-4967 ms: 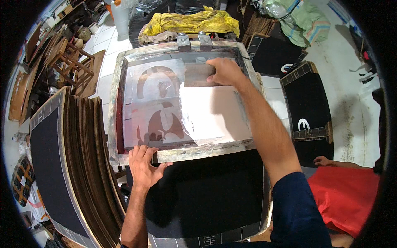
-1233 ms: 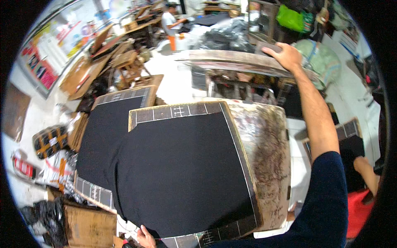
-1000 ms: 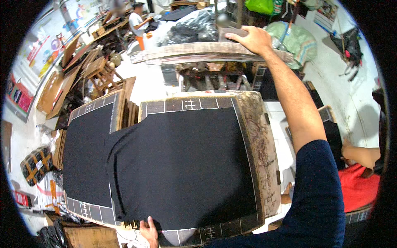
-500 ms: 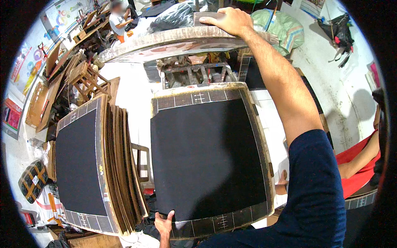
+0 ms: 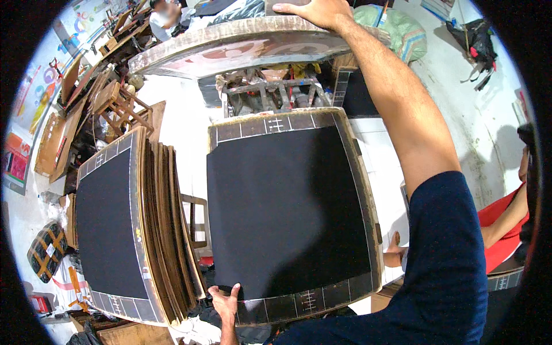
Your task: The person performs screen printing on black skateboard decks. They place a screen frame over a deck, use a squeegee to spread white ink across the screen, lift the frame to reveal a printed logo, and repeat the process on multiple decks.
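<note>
At the top, my right hand point(image 5: 310, 14) grips a grey squeegee block point(image 5: 282, 7) on the raised screen frame point(image 5: 218, 31), whose mesh shows pale stencilled shapes. Below lies a board point(image 5: 247, 305) with white grid marks along its ends, covered in the middle by smooth black fabric point(image 5: 276, 201). My left hand point(image 5: 226, 302) grips this board's near left corner, thumb by the fabric. Left of it stands a thick stack of similar boards point(image 5: 164, 230), with black fabric on the top one.
Wooden stools and planks point(image 5: 115, 106) lie at left, beside a taped bundle point(image 5: 46, 250). A person in white point(image 5: 161, 23) works at the back. A co-worker in red point(image 5: 497, 224) is at right. A green sack point(image 5: 402, 34) and metal rack point(image 5: 270, 92) are beyond the board.
The screen frame, flat five seconds ago, is raised. The board under my left hand has moved right, apart from the stack, its fabric now smooth. My right hand is higher in view.
</note>
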A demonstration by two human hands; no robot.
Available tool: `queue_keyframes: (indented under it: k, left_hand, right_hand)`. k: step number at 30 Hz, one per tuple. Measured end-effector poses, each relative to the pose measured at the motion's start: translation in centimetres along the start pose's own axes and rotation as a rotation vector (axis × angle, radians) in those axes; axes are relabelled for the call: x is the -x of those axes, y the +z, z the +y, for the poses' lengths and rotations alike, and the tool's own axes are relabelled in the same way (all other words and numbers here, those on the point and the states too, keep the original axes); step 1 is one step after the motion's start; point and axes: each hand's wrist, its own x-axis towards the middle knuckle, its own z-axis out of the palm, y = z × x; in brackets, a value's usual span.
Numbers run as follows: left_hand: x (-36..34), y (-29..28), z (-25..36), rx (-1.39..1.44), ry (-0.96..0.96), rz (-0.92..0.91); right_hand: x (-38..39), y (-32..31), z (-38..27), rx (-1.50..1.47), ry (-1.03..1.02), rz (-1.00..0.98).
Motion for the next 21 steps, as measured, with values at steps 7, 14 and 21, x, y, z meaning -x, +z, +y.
queue_keyframes:
  k: [7, 14, 21]
  left_hand:
    - [-2.3, 1.1, -1.0, -0.102, 0.097, 0.016]
    - [-12.4, -2.9, 22.2, 0.611, 0.391, -0.021]
    - [-15.0, -0.9, 37.1, 1.661, -0.188, -0.410]
  right_hand:
    - [-0.9, 1.7, 0.9, 0.109, -0.053, 0.078]
    - [7.5, 5.1, 1.8, 0.084, -0.163, 0.157]
    - [26.2, 14.4, 3.1, -0.062, -0.234, 0.181]
